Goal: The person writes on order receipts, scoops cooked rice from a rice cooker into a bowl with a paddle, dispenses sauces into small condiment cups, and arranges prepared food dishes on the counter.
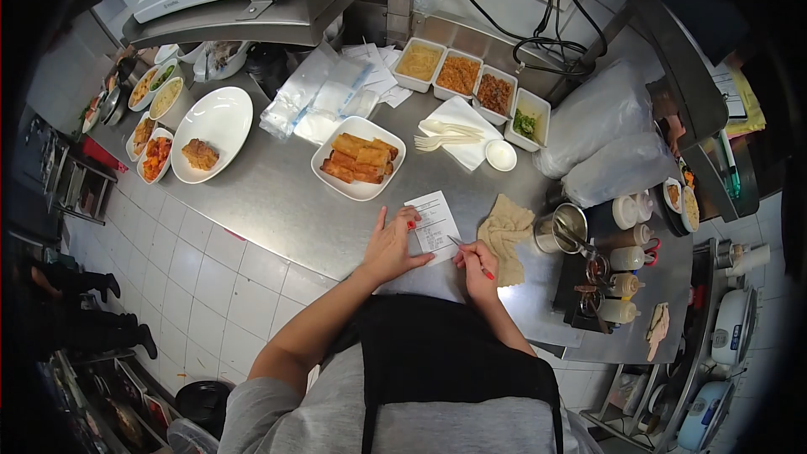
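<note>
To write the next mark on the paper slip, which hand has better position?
Probably the right hand: it grips the pen, tip at the slip, whose edge the left hand touches.

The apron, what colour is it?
Black; the apron shows best in the head view.

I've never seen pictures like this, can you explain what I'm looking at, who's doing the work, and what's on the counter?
There is no machine: a person works with bare hands. This single picture comes from a camera on their head, facing forward and down.

The left hand rests on a printed slip, while the right hand holds a pen to it.

On the metal counter, beyond the slip, is a white dish of browned rolls. Further back stand four food tubs. To the right are a crumpled cloth, a metal pot and some squeeze bottles.
</note>
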`<action>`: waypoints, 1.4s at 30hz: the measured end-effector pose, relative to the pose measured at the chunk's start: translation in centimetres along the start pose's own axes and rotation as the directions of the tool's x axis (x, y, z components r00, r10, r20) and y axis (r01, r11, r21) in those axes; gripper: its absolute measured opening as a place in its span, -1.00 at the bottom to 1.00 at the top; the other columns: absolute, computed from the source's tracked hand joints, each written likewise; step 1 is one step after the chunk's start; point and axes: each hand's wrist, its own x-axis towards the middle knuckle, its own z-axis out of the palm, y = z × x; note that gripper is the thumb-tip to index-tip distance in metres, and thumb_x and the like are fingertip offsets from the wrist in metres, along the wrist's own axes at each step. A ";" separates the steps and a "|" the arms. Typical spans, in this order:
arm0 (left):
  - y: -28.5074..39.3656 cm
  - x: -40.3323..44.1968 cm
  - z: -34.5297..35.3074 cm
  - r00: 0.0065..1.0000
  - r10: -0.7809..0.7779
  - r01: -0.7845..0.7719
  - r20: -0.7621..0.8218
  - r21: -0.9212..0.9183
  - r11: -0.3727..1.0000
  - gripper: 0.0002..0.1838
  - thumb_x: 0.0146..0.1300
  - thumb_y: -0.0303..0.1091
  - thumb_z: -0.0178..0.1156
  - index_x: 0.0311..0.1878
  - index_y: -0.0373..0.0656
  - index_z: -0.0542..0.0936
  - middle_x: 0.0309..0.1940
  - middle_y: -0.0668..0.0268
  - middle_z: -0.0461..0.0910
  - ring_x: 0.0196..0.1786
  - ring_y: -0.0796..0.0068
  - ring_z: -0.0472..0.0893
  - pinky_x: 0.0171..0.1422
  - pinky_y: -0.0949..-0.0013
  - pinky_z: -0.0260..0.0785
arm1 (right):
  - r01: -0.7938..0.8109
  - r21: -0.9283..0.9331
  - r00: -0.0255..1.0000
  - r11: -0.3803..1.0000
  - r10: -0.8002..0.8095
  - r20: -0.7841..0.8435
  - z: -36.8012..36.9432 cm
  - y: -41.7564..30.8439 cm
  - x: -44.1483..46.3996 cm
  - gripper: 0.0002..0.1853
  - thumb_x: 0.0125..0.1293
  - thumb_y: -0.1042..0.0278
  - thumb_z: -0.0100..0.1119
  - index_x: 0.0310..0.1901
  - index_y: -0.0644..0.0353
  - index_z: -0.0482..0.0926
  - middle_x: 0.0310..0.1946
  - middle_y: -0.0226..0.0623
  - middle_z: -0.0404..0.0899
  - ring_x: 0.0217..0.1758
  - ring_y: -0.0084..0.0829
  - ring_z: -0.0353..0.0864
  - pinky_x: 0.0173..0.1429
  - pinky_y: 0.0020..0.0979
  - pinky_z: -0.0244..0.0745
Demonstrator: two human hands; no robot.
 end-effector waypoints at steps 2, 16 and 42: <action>0.1 -0.1 -0.1 1.000 -0.010 0.010 0.007 0.002 1.000 -0.23 -0.19 -0.10 0.47 -0.01 -0.09 0.17 0.10 0.28 0.34 0.21 0.27 0.38 0.44 -0.15 -0.23 | 0.001 0.016 1.000 1.000 -0.002 0.010 0.0 -0.1 0.1 -0.86 0.30 0.51 -0.10 -0.30 0.33 0.49 -0.50 -0.30 0.54 -0.43 -0.58 0.48 -0.30 -0.54 0.39; 0.0 0.0 0.3 0.999 0.020 -0.019 -0.041 0.033 0.999 -0.18 -0.20 -0.09 0.48 0.04 -0.10 0.16 0.11 0.28 0.35 0.24 0.24 0.36 0.42 -0.19 -0.21 | -0.054 0.038 0.971 0.998 0.044 0.236 0.5 0.2 -1.1 -0.85 0.32 0.52 -0.13 -0.24 0.31 0.48 -0.42 -0.26 0.53 -0.38 -0.54 0.48 -0.24 -0.53 0.41; 2.0 0.5 -2.0 0.952 0.304 -0.302 -0.009 0.093 0.949 -0.10 -0.21 0.21 0.40 0.09 -0.19 0.27 0.02 0.15 0.47 0.19 0.17 0.45 0.40 -0.28 -0.40 | -0.223 0.365 0.946 0.904 0.111 0.304 -0.5 -7.6 1.8 -0.42 0.46 -0.07 -0.28 -0.15 0.33 0.57 -0.36 -0.17 0.61 -0.31 -0.39 0.59 -0.15 -0.36 0.48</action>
